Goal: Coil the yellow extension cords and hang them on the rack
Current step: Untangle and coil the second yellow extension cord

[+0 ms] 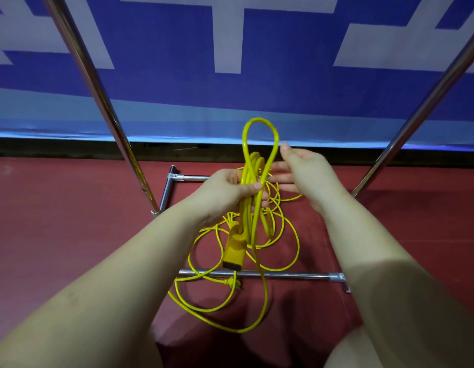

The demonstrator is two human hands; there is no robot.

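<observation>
Gripping a bundle of cord (250, 187) loops, your left hand (225, 191) has thumb & fingers curled round it; one loop sticks up above the fist, socket end (234, 251) hangs below. Your right hand (303, 173) is beside the loop, fingers straight, holding nothing. Rest of cord lies loose on the red floor (71, 221), over the rack (283, 274) base bar, btw its legs.

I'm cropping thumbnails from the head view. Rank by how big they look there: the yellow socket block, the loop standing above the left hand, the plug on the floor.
1. Loop, tallest and widest.
2. Socket block, somewhat smaller, though it hangs nearer the camera.
3. Plug, clearly smallest, though farthest away.
</observation>
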